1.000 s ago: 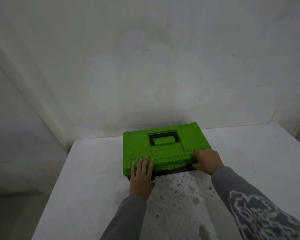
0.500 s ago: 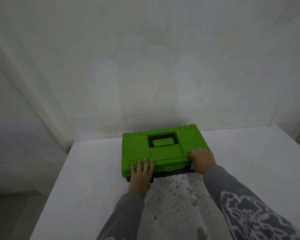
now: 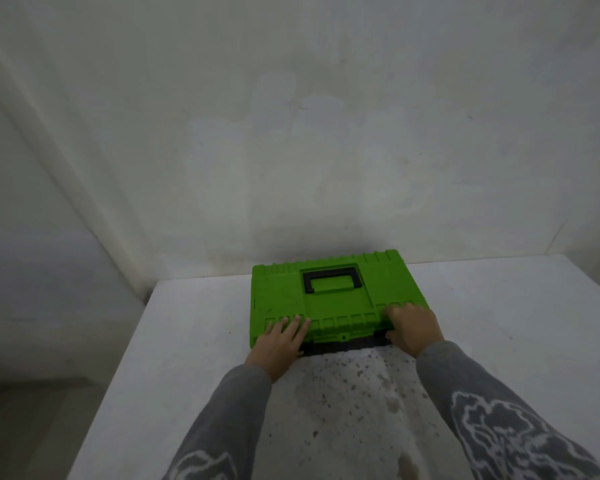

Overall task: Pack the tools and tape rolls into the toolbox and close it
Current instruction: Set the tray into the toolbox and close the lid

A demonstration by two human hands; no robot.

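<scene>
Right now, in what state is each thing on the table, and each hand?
green toolbox: lid down, closed; latching cannot be told.
black carry handle: folded flat in its recess in the lid.
left hand: fingers straight, pressing the lid's front edge.
right hand: fingers curled over the lid's front edge.

The toolbox (image 3: 329, 306) sits at the back of the tabletop (image 3: 194, 341), near the wall (image 3: 291, 133). Its handle (image 3: 330, 270) lies on top. The left hand (image 3: 279, 346) rests on its front left edge. The right hand (image 3: 413, 327) holds its front right edge.
</scene>
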